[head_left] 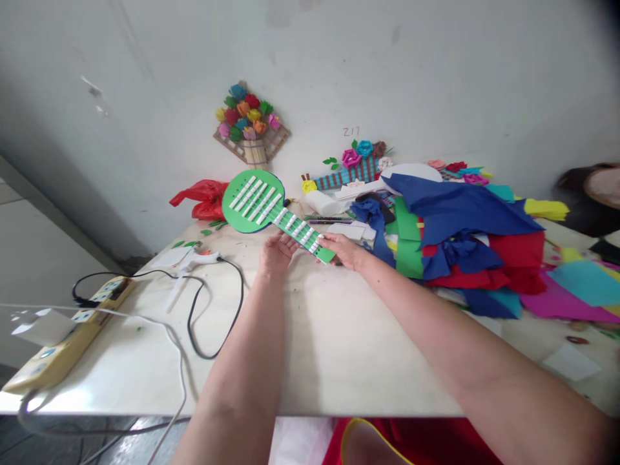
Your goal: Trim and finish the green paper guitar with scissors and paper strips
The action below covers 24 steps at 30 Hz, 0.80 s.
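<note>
A green paper racket-shaped craft [256, 206] with white strips glued across its round head and its handle lies tilted above the table [320, 336]. My left hand [276, 252] is under the middle of the handle, fingers curled against it. My right hand [345, 249] pinches the handle's near end between thumb and fingers. Both forearms reach forward across the pale tabletop.
A glue gun [196, 261] with a black cord and a yellow power strip [72, 336] lie at the left. A pile of coloured paper sheets [465, 239] covers the right side. Paper flower crafts [252, 126] lean on the wall. Another person [600, 194] sits far right.
</note>
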### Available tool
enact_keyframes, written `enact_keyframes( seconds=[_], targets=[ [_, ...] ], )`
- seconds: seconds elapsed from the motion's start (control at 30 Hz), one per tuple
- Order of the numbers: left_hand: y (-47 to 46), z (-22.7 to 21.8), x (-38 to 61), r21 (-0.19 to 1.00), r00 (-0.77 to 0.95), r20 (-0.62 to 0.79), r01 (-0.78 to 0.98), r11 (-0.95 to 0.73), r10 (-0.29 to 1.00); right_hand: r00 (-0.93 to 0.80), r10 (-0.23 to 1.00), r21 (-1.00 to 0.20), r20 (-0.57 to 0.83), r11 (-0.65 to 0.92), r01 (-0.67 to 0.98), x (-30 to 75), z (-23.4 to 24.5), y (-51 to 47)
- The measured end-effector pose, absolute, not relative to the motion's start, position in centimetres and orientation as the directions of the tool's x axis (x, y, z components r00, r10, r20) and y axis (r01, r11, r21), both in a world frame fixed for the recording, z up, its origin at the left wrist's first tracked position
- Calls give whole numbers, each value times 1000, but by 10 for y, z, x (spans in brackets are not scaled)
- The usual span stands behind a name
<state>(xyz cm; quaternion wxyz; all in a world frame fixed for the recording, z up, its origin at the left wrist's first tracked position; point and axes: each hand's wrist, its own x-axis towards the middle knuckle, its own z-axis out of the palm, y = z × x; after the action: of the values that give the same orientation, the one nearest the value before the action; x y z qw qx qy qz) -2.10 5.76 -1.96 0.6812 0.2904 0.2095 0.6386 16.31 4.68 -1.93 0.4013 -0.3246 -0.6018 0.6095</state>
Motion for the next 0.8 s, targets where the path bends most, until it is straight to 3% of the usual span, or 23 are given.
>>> enact_keyframes(
  seconds=[0.37,0.5,0.63,0.8],
  targets=[
    [57,-21,-8,582,-19,92,-810,-69,996,-487,866,-988,111,41,-152,153,-18,41],
    [56,-20,-5,592,30,178,-802,-83,984,-501,860,-987,103,27,-157,147,-19,38],
    [56,-21,-5,612,51,176,-788,-69,983,-539,836,-986,100,8,-169,144,-23,37],
    [55,-16,-4,536,-14,153,-839,-95,988,-581,804,-990,122,62,-123,142,-24,34]
  ],
)
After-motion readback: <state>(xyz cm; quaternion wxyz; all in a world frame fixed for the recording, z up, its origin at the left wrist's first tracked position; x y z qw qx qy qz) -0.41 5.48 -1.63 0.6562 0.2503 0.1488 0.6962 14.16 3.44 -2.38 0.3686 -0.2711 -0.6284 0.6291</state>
